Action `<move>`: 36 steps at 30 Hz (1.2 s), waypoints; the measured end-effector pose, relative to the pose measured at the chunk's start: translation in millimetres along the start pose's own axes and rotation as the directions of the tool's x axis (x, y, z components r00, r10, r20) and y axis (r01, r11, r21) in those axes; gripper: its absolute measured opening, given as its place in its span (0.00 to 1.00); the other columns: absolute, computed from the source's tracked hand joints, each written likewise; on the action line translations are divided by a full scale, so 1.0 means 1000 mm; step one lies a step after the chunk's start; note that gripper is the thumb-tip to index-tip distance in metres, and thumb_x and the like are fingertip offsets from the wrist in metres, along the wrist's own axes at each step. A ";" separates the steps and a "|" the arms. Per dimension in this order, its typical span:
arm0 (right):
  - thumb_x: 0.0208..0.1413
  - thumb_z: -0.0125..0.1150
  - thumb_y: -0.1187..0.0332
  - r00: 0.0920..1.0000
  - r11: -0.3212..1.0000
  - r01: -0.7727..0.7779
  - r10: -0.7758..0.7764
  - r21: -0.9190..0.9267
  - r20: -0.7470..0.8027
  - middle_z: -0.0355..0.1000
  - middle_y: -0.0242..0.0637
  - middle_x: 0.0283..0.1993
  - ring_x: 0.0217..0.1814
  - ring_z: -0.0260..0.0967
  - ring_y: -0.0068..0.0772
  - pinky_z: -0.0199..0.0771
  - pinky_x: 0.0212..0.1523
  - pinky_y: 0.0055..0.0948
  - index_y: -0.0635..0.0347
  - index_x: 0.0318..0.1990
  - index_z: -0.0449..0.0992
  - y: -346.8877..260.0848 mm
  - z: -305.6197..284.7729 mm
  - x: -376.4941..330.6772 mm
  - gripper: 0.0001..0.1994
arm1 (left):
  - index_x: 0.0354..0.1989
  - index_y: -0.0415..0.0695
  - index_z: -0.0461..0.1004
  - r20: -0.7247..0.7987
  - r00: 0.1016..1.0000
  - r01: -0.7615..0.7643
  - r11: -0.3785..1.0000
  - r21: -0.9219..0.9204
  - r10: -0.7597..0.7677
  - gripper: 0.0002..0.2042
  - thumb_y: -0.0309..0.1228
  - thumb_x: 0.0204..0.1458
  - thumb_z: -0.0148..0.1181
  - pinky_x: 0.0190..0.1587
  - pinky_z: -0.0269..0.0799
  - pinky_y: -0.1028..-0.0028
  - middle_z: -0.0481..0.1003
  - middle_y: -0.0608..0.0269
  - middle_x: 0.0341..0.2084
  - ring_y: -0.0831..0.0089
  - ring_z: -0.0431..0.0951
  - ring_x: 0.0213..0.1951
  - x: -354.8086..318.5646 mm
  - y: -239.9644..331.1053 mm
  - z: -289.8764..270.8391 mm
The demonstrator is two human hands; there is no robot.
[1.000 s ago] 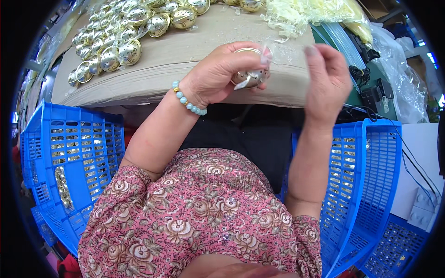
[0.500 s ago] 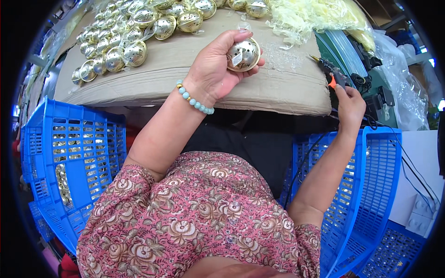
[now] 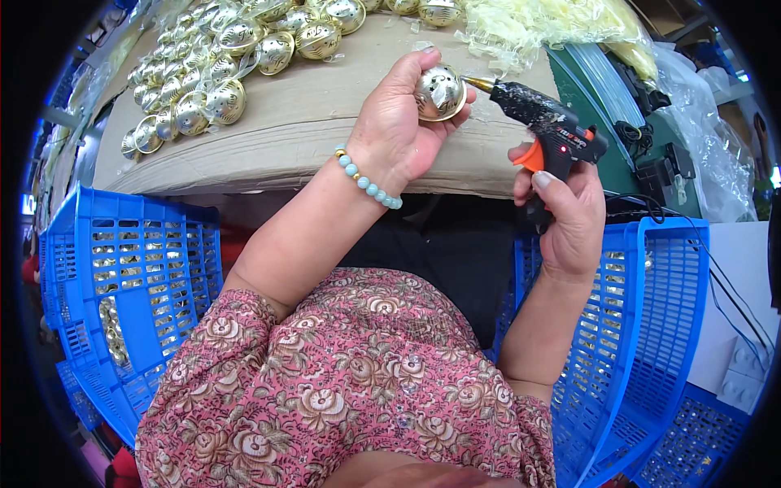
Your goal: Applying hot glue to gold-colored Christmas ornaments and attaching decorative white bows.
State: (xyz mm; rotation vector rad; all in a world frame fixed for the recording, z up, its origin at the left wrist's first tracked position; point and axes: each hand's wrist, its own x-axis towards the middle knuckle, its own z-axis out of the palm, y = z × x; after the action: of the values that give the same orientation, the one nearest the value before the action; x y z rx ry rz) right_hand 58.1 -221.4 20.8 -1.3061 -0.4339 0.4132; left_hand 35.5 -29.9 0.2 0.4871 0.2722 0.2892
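Observation:
My left hand holds a round gold bell above the tan board; a bead bracelet sits on that wrist. My right hand grips a black glue gun with an orange trigger. The gun's brass nozzle touches the bell's right side.
Several gold bells lie in rows at the board's far left. Pale yellow strands in clear plastic lie at the far right beside a green mat. Blue slotted crates stand at my left and right; the left one holds bells.
My right hand left the bell, reached right to the glue gun, picked it up and brought its nozzle to the bell. My left hand turned the bell upward.

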 end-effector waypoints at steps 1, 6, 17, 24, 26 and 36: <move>0.49 0.58 0.71 0.998 0.998 0.057 -0.057 -0.013 0.008 0.71 0.45 0.42 0.32 0.66 0.24 0.68 0.31 0.22 0.68 0.52 0.62 0.004 0.002 0.000 0.22 | 0.36 0.44 0.67 0.000 1.000 0.001 1.000 0.000 -0.001 0.10 0.36 0.53 0.55 0.34 0.73 0.68 0.72 0.59 0.28 0.65 0.75 0.30 0.000 -0.001 0.001; 0.56 0.54 0.69 0.995 0.994 0.099 -0.098 -0.054 0.020 0.70 0.40 0.38 0.28 0.60 0.21 0.65 0.29 0.21 0.66 0.52 0.62 0.014 0.005 -0.001 0.18 | 0.35 0.45 0.67 -0.051 0.999 -0.016 1.000 -0.017 0.016 0.09 0.35 0.52 0.57 0.35 0.72 0.67 0.71 0.62 0.27 0.68 0.73 0.30 -0.001 -0.006 0.005; 0.56 0.56 0.69 0.990 0.990 0.135 -0.137 -0.052 -0.036 0.66 0.34 0.32 0.27 0.59 0.20 0.62 0.27 0.21 0.65 0.49 0.64 0.017 0.002 -0.002 0.16 | 0.35 0.45 0.68 -0.030 1.000 0.003 1.000 0.000 -0.003 0.09 0.36 0.52 0.57 0.36 0.72 0.66 0.73 0.59 0.29 0.68 0.73 0.31 0.000 -0.011 0.005; 0.56 0.55 0.69 0.989 0.992 0.119 -0.121 -0.030 -0.082 0.67 0.35 0.33 0.26 0.60 0.19 0.63 0.25 0.20 0.65 0.48 0.64 0.014 -0.007 0.005 0.15 | 0.37 0.45 0.68 0.019 1.000 0.021 0.999 0.028 -0.022 0.09 0.35 0.53 0.57 0.39 0.72 0.65 0.73 0.55 0.34 0.63 0.74 0.35 -0.004 -0.006 0.002; 0.57 0.54 0.69 0.990 0.987 0.098 -0.109 -0.125 -0.092 0.69 0.35 0.33 0.25 0.60 0.18 0.63 0.25 0.19 0.65 0.48 0.65 0.010 -0.026 0.014 0.14 | 0.38 0.45 0.69 0.023 1.000 0.019 1.000 0.019 -0.019 0.10 0.35 0.52 0.57 0.39 0.71 0.65 0.73 0.54 0.34 0.61 0.74 0.36 -0.005 0.000 -0.001; 0.48 0.61 0.62 0.779 -0.092 -0.052 -0.627 -0.994 0.017 0.74 0.38 0.32 0.36 0.69 0.41 0.67 0.42 0.34 0.58 0.27 0.78 -0.010 -0.035 0.056 0.09 | 0.38 0.44 0.69 -0.021 0.999 -0.031 1.000 -0.005 0.031 0.11 0.36 0.52 0.58 0.39 0.72 0.67 0.74 0.58 0.32 0.61 0.76 0.36 -0.011 0.031 -0.025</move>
State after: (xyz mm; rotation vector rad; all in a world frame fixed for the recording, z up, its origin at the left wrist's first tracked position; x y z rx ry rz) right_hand 124.9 -223.3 27.7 -2.6101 -0.6139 -0.9713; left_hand 10.4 3.0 -4.0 0.4837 0.2849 0.3253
